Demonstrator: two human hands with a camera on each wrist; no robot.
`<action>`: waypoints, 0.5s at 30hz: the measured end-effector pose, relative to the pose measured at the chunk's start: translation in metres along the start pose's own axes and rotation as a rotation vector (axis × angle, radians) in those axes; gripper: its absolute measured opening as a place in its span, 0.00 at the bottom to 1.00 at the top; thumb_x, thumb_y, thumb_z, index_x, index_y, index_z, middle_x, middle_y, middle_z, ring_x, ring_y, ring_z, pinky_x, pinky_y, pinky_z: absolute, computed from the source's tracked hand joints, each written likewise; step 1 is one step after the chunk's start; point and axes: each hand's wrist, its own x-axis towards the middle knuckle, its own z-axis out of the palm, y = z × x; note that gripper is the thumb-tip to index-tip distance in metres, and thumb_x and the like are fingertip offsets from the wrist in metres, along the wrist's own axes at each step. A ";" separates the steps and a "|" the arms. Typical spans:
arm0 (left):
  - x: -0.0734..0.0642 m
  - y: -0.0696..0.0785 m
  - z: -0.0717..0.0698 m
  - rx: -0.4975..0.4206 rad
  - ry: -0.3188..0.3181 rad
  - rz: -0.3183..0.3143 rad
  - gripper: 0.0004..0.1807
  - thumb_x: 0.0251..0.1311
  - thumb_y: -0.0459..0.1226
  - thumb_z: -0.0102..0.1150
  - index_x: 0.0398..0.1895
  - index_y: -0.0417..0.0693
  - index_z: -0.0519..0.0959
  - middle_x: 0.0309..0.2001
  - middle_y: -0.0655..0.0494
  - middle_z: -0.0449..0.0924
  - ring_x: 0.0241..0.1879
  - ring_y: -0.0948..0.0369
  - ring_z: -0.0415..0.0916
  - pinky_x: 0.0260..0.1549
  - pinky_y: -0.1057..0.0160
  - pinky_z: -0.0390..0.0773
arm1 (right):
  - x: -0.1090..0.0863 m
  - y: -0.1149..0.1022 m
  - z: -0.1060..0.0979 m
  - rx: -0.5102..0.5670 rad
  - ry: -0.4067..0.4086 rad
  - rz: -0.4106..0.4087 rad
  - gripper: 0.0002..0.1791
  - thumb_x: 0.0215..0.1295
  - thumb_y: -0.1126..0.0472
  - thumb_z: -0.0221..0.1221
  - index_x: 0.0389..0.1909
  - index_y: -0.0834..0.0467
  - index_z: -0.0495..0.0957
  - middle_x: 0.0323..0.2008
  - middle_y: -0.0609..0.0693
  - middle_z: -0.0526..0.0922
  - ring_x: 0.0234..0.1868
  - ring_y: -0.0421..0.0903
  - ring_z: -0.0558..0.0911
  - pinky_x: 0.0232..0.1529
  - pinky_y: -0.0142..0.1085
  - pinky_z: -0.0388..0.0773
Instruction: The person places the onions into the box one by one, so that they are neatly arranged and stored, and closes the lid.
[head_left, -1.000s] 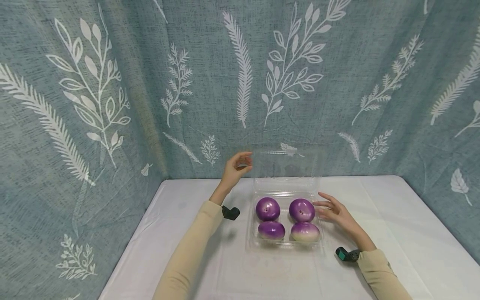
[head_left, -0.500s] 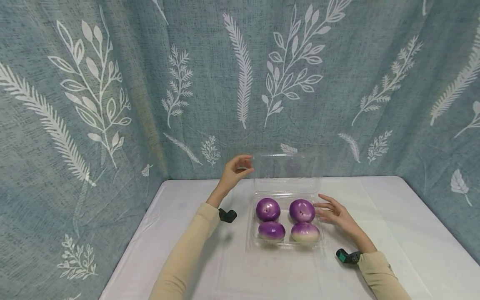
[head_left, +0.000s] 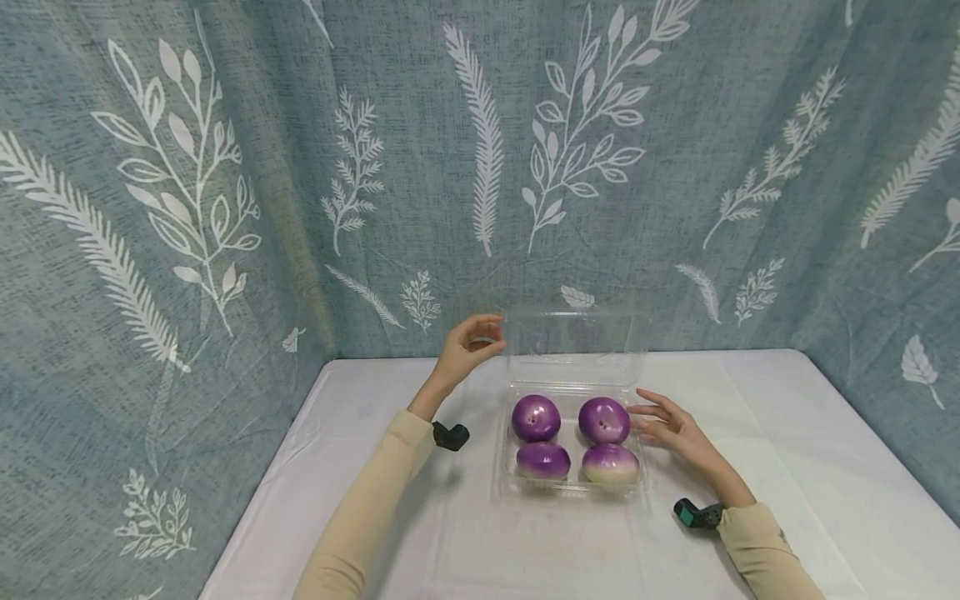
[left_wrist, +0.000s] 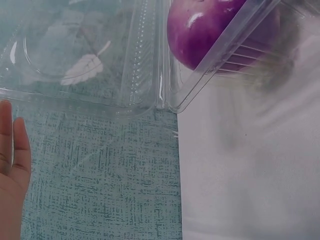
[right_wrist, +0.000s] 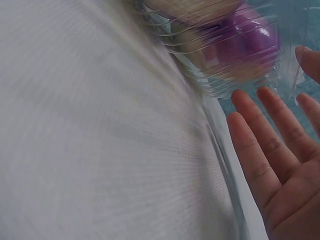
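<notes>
A clear plastic clamshell box point(head_left: 568, 430) lies on the white table with its hinged lid point(head_left: 573, 343) raised at the back. Inside sit several round, glossy, purple-and-white vegetables that look like onions, among them one at the back right point(head_left: 603, 421) and a paler one point(head_left: 611, 464) in front of it. My left hand point(head_left: 467, 348) is at the lid's left edge, thumb and fingers apart; in the left wrist view a fingertip meets the edge. Beside the box's right side my right hand point(head_left: 672, 427) has spread fingers, their tips close to or touching the wall.
The white tabletop point(head_left: 352, 500) extends around the box. A blue-green leaf-patterned curtain point(head_left: 420, 167) hangs behind the table and along both sides. A dark wrist device point(head_left: 697, 513) is on each forearm, near the beige sleeves.
The lid's top edge has dropped slightly, and my left hand has come down a little along with it. My right hand and the vegetables stay nearly where they were.
</notes>
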 end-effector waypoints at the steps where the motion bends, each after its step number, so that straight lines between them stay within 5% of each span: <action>1: 0.000 0.000 0.000 0.000 -0.001 0.001 0.23 0.56 0.24 0.58 0.56 0.27 0.67 0.46 0.27 0.70 0.45 0.50 0.74 0.49 0.52 0.76 | 0.000 0.000 0.000 0.000 0.000 0.000 0.30 0.69 0.71 0.45 0.68 0.70 0.46 0.57 0.81 0.59 0.50 0.35 0.78 0.46 0.35 0.79; 15: -0.005 0.004 0.000 -0.002 -0.006 0.002 0.22 0.56 0.24 0.57 0.55 0.29 0.69 0.47 0.27 0.70 0.48 0.41 0.70 0.51 0.49 0.74 | 0.000 0.001 0.000 0.006 -0.001 -0.010 0.29 0.69 0.71 0.45 0.68 0.71 0.47 0.57 0.82 0.59 0.50 0.35 0.78 0.46 0.35 0.80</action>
